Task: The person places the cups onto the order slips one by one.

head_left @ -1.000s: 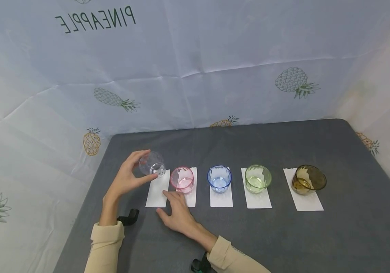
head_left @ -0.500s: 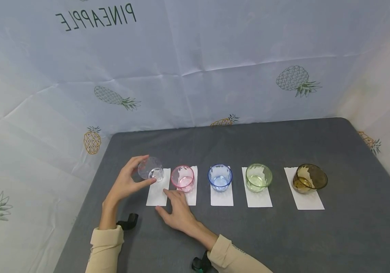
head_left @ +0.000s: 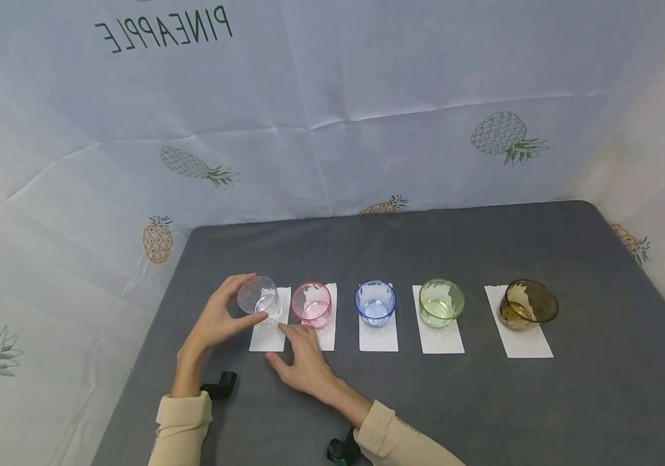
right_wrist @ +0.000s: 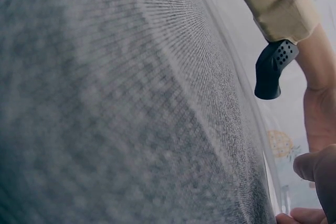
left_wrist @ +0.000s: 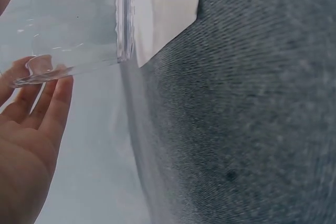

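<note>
My left hand (head_left: 222, 317) holds a clear glass (head_left: 259, 295) between thumb and fingers, at the far part of the leftmost white paper (head_left: 264, 336). In the left wrist view the base of the clear glass (left_wrist: 63, 24) is close to the paper (left_wrist: 165, 9); whether they touch I cannot tell. My right hand (head_left: 305, 364) lies low in front of the pink glass (head_left: 312, 305), fingers extended, with a fingertip at the right edge of that leftmost paper. The right wrist view catches part of this right hand (right_wrist: 324, 174) at its lower right edge.
Rightward in a row stand a blue glass (head_left: 375, 304), a green glass (head_left: 440, 304) and a brown glass (head_left: 526, 305), each on a white paper. Dark grey cloth (head_left: 425, 408) covers the table. A pineapple-print curtain (head_left: 332, 77) hangs behind.
The clear glass has come down towards the leftmost paper and looks less tilted, with my left hand lowering along with it. My right hand stays in place.
</note>
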Available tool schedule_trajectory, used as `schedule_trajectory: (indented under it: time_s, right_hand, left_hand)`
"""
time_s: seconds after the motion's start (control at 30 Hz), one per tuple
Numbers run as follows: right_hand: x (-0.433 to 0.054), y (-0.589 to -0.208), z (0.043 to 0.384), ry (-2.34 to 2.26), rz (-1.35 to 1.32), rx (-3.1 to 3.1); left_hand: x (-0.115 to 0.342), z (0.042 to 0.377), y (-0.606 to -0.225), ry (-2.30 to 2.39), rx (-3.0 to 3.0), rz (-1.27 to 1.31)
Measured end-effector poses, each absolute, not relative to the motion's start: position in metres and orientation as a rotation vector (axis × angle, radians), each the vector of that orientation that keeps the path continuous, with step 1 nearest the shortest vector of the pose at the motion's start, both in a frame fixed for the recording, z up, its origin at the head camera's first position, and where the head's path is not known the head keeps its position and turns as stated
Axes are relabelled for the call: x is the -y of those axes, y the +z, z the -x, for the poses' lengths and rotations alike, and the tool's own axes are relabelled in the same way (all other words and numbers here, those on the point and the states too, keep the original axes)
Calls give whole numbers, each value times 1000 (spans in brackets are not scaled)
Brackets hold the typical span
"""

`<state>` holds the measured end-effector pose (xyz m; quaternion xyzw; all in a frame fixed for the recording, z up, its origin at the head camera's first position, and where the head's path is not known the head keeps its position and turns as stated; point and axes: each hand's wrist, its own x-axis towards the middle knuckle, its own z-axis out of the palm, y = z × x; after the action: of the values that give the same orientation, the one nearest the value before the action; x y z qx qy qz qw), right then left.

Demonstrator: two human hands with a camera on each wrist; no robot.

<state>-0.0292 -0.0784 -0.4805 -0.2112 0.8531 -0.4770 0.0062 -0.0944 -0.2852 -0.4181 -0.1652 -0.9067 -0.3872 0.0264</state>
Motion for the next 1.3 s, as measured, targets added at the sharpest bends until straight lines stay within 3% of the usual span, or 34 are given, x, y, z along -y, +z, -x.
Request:
schedule_trajectory:
  time_s: [0.97, 1.3]
  right_hand:
    - [75, -478, 26, -1403, 807, -2717]
    - [46, -442, 18, -1141, 1108, -2793]
  left_hand:
    - [289, 90, -430, -1216, 2820, 491]
    - [289, 84, -419, -1088, 2771, 554]
